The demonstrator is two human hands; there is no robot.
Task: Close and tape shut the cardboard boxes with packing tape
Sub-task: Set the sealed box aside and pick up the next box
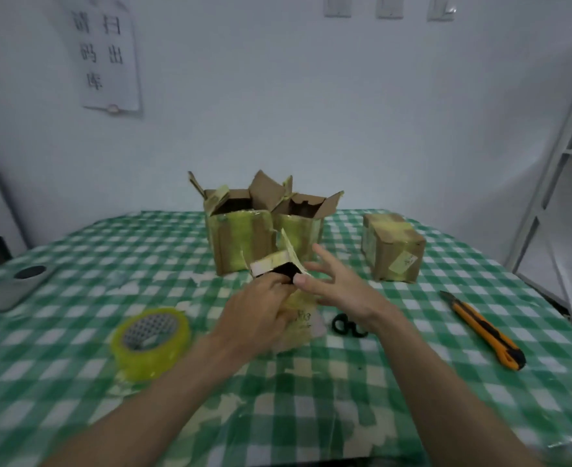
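Observation:
A small cardboard box [296, 326] covered in yellowish tape stands in the middle of the table with its top open and one flap sticking up. My left hand [261, 311] grips its left side, fingers reaching into the dark opening. My right hand [331, 284] hovers at the box's right edge with fingers spread, the thumb touching the rim. A roll of yellowish packing tape [151, 342] lies flat to the left. Two larger open boxes [241, 237] [303, 227] stand behind. A closed, taped box [392, 251] sits at the right.
Black-handled scissors [348, 326] lie just under my right wrist. An orange utility knife [486, 332] lies at the right. A grey flat device [11, 288] sits at the left edge of the green checked table [311, 399]. A white shelf frame [567, 163] stands at the right.

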